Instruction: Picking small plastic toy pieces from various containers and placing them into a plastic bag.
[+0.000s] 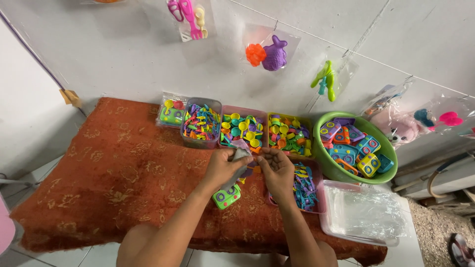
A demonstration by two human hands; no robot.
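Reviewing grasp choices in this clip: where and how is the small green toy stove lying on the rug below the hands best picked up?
Grip the green toy stove across its two long side edges, coming straight down from above. It lies flat and face up on the orange rug, with bare rug around it. The left hand is nearest but is holding a clear bag; the right hand looks freer.
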